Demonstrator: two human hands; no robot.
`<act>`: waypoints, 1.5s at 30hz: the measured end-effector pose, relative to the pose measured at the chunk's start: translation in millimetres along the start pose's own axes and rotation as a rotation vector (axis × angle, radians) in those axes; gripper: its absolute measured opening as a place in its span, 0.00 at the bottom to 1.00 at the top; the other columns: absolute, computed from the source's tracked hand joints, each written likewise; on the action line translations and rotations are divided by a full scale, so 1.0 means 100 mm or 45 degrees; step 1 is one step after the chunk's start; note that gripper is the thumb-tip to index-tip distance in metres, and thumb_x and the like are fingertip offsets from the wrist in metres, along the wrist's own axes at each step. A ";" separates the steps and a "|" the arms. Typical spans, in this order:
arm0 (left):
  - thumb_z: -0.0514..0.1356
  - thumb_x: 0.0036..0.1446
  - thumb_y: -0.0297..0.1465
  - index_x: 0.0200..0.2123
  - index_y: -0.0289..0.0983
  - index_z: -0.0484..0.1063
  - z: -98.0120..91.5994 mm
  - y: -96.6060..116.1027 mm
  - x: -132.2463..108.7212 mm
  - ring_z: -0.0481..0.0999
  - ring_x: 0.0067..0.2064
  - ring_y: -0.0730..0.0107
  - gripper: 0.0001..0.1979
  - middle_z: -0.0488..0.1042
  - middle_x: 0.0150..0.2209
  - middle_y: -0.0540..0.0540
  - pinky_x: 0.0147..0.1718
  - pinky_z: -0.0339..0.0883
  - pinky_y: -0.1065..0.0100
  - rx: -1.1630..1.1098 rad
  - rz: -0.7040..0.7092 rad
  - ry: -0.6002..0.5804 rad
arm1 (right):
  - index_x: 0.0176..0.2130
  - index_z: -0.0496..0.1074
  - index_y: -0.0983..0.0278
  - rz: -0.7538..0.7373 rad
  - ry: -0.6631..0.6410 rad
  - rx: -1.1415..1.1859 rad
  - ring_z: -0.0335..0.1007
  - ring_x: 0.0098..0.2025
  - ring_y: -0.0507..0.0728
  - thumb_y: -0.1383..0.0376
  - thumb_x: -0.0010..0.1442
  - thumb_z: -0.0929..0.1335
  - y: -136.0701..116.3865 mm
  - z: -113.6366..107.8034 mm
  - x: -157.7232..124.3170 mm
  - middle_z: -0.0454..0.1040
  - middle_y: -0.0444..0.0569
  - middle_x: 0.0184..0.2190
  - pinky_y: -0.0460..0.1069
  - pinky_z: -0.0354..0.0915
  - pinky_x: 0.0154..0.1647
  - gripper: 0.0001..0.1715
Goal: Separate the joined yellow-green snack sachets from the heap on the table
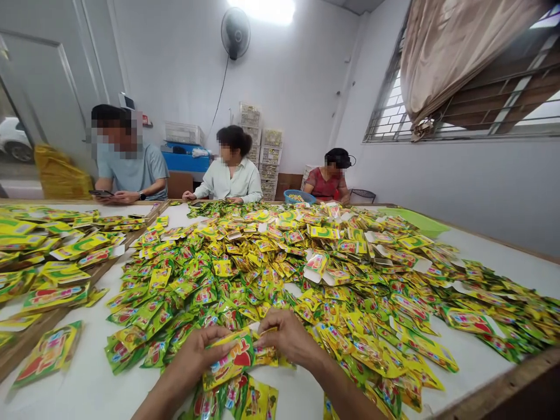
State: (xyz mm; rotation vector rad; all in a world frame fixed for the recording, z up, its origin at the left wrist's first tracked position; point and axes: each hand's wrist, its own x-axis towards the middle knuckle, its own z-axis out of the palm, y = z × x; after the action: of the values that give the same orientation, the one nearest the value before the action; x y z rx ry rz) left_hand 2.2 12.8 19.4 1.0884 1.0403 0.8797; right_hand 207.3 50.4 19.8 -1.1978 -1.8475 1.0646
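Note:
My left hand (199,353) and my right hand (289,338) meet just above the near edge of the white table (83,373). Between them they grip a yellow, green and red foil sachet (230,361), which tilts across my fingers. More sachets lie under and beside my hands. A large loose pile of similar sachets (262,274) spreads across the table ahead of me and to the right. To the left, a wooden-rimmed tray (44,326) holds larger yellow packets (55,297).
Three seated co-workers (231,181) are at the far side of the table, one holding a phone. A blue basket (300,196) and a green tray (415,220) sit at the far edge. White crates (262,154) stand stacked behind them.

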 end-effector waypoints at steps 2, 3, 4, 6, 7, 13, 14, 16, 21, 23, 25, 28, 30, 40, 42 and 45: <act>0.66 0.40 0.42 0.34 0.33 0.75 0.00 0.02 0.00 0.75 0.33 0.63 0.21 0.78 0.32 0.45 0.35 0.66 0.67 -0.005 0.013 -0.002 | 0.21 0.75 0.63 0.009 -0.068 0.072 0.64 0.28 0.51 0.62 0.40 0.74 0.02 -0.02 0.00 0.68 0.41 0.22 0.46 0.59 0.31 0.08; 0.66 0.40 0.42 0.34 0.33 0.75 0.00 0.03 0.00 0.75 0.33 0.63 0.21 0.78 0.32 0.45 0.35 0.66 0.67 0.008 0.021 -0.002 | 0.22 0.75 0.63 -0.008 -0.078 0.090 0.64 0.29 0.51 0.62 0.41 0.74 0.03 -0.02 0.01 0.68 0.41 0.22 0.46 0.59 0.32 0.07; 0.66 0.40 0.42 0.33 0.33 0.76 -0.01 0.04 0.00 0.75 0.33 0.63 0.20 0.78 0.32 0.45 0.35 0.66 0.68 0.033 0.029 0.002 | 0.23 0.76 0.63 -0.029 -0.065 0.096 0.64 0.30 0.51 0.62 0.41 0.74 0.04 0.00 0.01 0.68 0.41 0.23 0.45 0.59 0.32 0.07; 0.66 0.40 0.42 0.32 0.33 0.76 -0.01 0.05 0.00 0.74 0.32 0.65 0.19 0.77 0.31 0.46 0.33 0.65 0.70 0.104 0.039 0.007 | 0.26 0.75 0.63 -0.034 0.020 0.127 0.63 0.29 0.51 0.64 0.41 0.74 0.06 0.06 0.04 0.67 0.40 0.24 0.45 0.59 0.31 0.09; 0.66 0.41 0.42 0.31 0.33 0.76 -0.01 0.05 0.00 0.74 0.32 0.66 0.18 0.77 0.31 0.46 0.32 0.65 0.70 0.126 0.039 0.005 | 0.27 0.73 0.63 -0.017 0.074 0.160 0.62 0.28 0.50 0.64 0.40 0.74 0.07 0.09 0.05 0.66 0.39 0.23 0.44 0.58 0.29 0.11; 0.67 0.40 0.39 0.30 0.31 0.74 -0.03 0.03 0.00 0.74 0.27 0.68 0.17 0.77 0.27 0.45 0.28 0.66 0.70 -0.090 -0.053 0.043 | 0.30 0.67 0.64 0.037 0.302 0.198 0.60 0.27 0.49 0.61 0.47 0.71 0.00 0.22 0.07 0.63 0.40 0.24 0.44 0.58 0.27 0.11; 0.68 0.39 0.38 0.29 0.31 0.74 -0.04 0.03 0.00 0.73 0.25 0.69 0.17 0.77 0.26 0.44 0.27 0.65 0.70 -0.130 -0.064 0.067 | 0.33 0.68 0.63 0.019 0.336 0.161 0.62 0.28 0.50 0.60 0.49 0.69 -0.03 0.21 0.02 0.65 0.41 0.26 0.44 0.60 0.29 0.11; 0.69 0.37 0.37 0.29 0.31 0.74 -0.07 0.02 0.01 0.73 0.24 0.70 0.17 0.77 0.25 0.45 0.26 0.65 0.71 -0.203 -0.070 0.134 | 0.39 0.68 0.63 0.002 0.370 0.055 0.65 0.31 0.52 0.58 0.53 0.67 -0.07 0.19 -0.13 0.69 0.45 0.30 0.46 0.62 0.33 0.14; 0.69 0.34 0.39 0.31 0.32 0.74 -0.19 0.03 0.03 0.73 0.24 0.68 0.20 0.76 0.24 0.46 0.23 0.64 0.71 -0.160 -0.001 0.392 | 0.37 0.71 0.61 -0.013 0.136 -0.398 0.66 0.37 0.57 0.59 0.54 0.67 -0.02 0.26 -0.51 0.73 0.47 0.33 0.49 0.60 0.39 0.10; 0.69 0.34 0.40 0.31 0.32 0.75 -0.22 0.03 0.03 0.73 0.23 0.68 0.21 0.76 0.23 0.47 0.21 0.63 0.72 -0.092 0.032 0.471 | 0.40 0.71 0.60 -0.068 -0.002 -0.579 0.64 0.42 0.58 0.64 0.53 0.68 0.05 0.32 -0.55 0.73 0.47 0.37 0.50 0.59 0.42 0.13; 0.68 0.35 0.41 0.31 0.32 0.75 -0.24 0.04 0.03 0.72 0.22 0.69 0.21 0.75 0.22 0.48 0.21 0.61 0.73 -0.043 0.047 0.506 | 0.42 0.71 0.60 -0.049 -0.076 -0.744 0.63 0.44 0.60 0.68 0.52 0.68 0.09 0.36 -0.51 0.72 0.49 0.39 0.52 0.57 0.43 0.15; 0.68 0.36 0.42 0.29 0.32 0.74 -0.24 0.05 0.03 0.70 0.21 0.72 0.20 0.75 0.22 0.49 0.20 0.59 0.74 -0.010 0.040 0.498 | 0.38 0.72 0.61 0.067 -0.001 -0.833 0.63 0.43 0.60 0.65 0.55 0.65 0.05 0.40 -0.39 0.72 0.50 0.38 0.53 0.55 0.45 0.09; 0.67 0.37 0.42 0.30 0.33 0.73 -0.23 0.06 0.02 0.71 0.22 0.71 0.20 0.75 0.22 0.49 0.21 0.59 0.74 -0.010 0.036 0.465 | 0.37 0.72 0.62 0.124 0.011 -0.813 0.62 0.43 0.61 0.57 0.55 0.66 -0.02 0.45 -0.33 0.71 0.52 0.38 0.55 0.55 0.45 0.13; 0.66 0.35 0.46 0.27 0.33 0.74 -0.23 0.05 0.03 0.70 0.22 0.69 0.22 0.74 0.21 0.49 0.20 0.59 0.73 0.084 0.065 0.467 | 0.29 0.68 0.62 0.197 0.015 -0.276 0.63 0.33 0.55 0.67 0.44 0.71 0.11 0.53 -0.39 0.68 0.44 0.27 0.48 0.57 0.36 0.09; 0.66 0.35 0.47 0.26 0.33 0.74 -0.22 0.05 0.03 0.70 0.23 0.68 0.22 0.74 0.21 0.48 0.21 0.60 0.72 0.132 0.058 0.451 | 0.34 0.68 0.61 0.177 0.117 -0.002 0.63 0.31 0.53 0.65 0.47 0.69 0.11 0.40 -0.35 0.67 0.42 0.27 0.46 0.58 0.33 0.11; 0.65 0.34 0.48 0.27 0.33 0.74 -0.16 0.05 0.03 0.70 0.25 0.67 0.23 0.74 0.22 0.48 0.23 0.61 0.71 0.180 0.037 0.407 | 0.34 0.68 0.64 0.182 0.302 0.354 0.63 0.30 0.52 0.59 0.48 0.69 0.09 0.22 -0.24 0.67 0.43 0.27 0.46 0.60 0.31 0.14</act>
State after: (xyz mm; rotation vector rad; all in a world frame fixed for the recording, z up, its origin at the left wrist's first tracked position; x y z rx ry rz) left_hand -12.7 20.6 21.7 1.1046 1.3706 1.0386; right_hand 200.0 24.8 -0.5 -1.2427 -1.4005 1.1589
